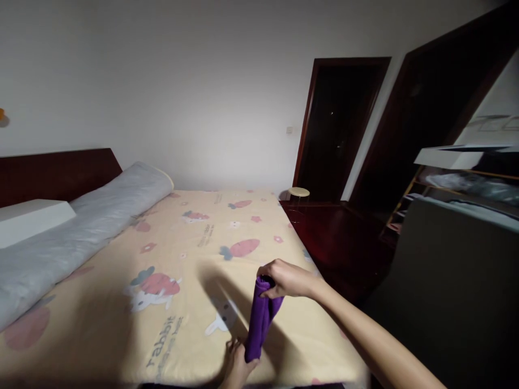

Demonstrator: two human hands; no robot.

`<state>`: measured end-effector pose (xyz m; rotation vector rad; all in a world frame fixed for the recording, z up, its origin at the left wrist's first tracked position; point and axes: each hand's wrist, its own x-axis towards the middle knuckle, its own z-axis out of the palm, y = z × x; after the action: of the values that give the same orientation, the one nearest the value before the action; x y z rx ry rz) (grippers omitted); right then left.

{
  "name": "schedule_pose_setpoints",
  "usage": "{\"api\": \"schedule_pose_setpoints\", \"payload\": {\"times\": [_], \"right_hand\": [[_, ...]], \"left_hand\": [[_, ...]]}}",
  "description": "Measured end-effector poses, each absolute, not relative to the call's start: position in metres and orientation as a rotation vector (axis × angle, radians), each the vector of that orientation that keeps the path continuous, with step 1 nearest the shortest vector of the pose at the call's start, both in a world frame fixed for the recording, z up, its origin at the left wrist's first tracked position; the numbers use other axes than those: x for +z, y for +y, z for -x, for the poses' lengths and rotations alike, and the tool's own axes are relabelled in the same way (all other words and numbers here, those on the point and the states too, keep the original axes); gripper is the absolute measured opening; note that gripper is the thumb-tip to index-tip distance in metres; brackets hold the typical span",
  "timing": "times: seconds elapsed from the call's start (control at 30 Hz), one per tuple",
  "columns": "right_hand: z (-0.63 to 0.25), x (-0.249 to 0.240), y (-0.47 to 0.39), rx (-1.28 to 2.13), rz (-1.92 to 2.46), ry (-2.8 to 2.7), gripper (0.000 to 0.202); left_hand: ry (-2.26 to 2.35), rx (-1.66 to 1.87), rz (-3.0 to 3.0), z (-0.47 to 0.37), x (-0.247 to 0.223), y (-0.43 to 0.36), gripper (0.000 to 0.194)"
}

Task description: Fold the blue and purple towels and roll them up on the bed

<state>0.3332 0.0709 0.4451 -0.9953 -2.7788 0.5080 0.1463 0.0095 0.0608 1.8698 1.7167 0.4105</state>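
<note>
A rolled purple cloth (pixel 256 324) is held nearly upright over the near part of the bed, its top leaning slightly right. My right hand (pixel 278 278) grips the upper end, thumb in front and fingers behind the roll. Around the lower end my left hand (pixel 239 363) is closed, with part of it cut off by the bottom of the view. A loose flap of the cloth hangs on the right side of the roll. Beneath lies a yellow bed sheet (pixel 194 292) printed with rabbits and carrots, and the shadows of arms and cloth fall on it.
A grey rolled quilt (pixel 117 200) lies along the headboard (pixel 57 172), with a white box (pixel 34 219) by it. Past the bed's right edge are a round stool (pixel 299 192), a dark door (pixel 343 129), a shelf with bags (pixel 470 181) and a dark cabinet-like block (pixel 441 270).
</note>
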Motion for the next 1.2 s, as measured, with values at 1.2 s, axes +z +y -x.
{"api": "schedule_pose_setpoints", "payload": {"times": [1.2], "right_hand": [[-0.545, 0.338, 0.104, -0.893, 1.619, -2.34, 0.03]], "left_hand": [[1.538, 0.883, -2.146, -0.137, 0.062, -0.004, 0.049]]}}
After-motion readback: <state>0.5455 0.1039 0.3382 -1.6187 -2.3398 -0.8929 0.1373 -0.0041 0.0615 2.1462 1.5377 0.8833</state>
